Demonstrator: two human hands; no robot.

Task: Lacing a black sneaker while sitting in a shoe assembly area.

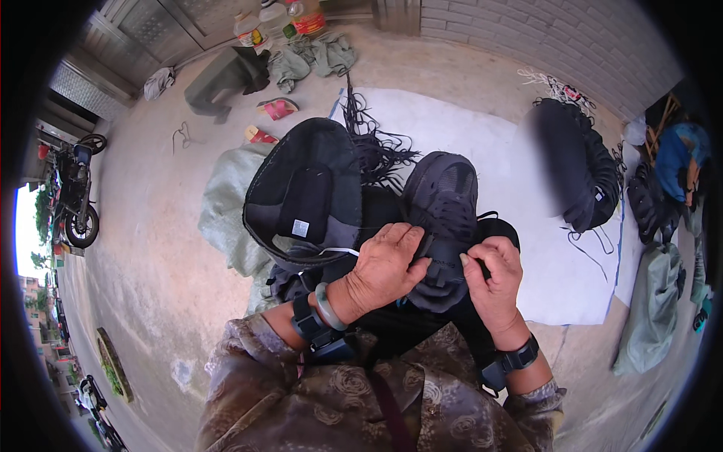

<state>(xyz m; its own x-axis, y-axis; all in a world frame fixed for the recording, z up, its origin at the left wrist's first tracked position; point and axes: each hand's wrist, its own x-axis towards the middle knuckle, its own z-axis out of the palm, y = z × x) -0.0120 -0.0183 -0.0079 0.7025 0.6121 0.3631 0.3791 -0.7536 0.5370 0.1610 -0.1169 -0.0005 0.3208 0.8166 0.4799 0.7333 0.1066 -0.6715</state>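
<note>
A black shoe upper (305, 192) with a small pale square label inside rests on the lap at left; beside it the left hand (388, 264) grips the near end of a dark mesh shoe (443, 203), and the right hand (493, 275) pinches that end from the other side. This looks like lacing or fitting work, calling next for a fine fingertip pull. 2 plastic bottles (252, 30) with red-and-yellow labels stand far off by the wall.

Two hands (440, 275) on one black shoe upper (443, 203) — two bottles (279, 22), two motorbikes (75, 196).
</note>
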